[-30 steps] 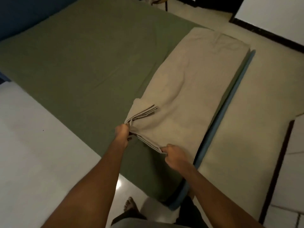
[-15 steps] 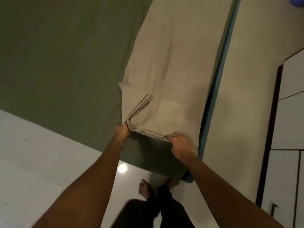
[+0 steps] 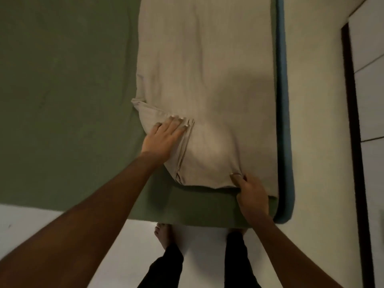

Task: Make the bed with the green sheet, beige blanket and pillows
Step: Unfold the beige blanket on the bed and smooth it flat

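The green sheet (image 3: 62, 100) covers the mattress. A folded beige blanket (image 3: 207, 80) lies lengthwise along the bed's right side, its near end close to the foot edge. My left hand (image 3: 164, 136) lies flat with straight fingers on the blanket's folded near-left corner. My right hand (image 3: 251, 194) pinches the blanket's near-right edge between thumb and curled fingers. No pillows are in view.
A blue mattress edge (image 3: 283, 121) runs down the bed's right side against a cream wall (image 3: 315, 100). A dark-framed white door or cabinet (image 3: 369, 80) is at far right. White tiled floor (image 3: 31, 221) and my feet (image 3: 164, 235) are at the bed's foot.
My left hand let go of the blanket corner and now presses flat on it. The blanket's near end came down toward the foot edge. The view tilted downward.
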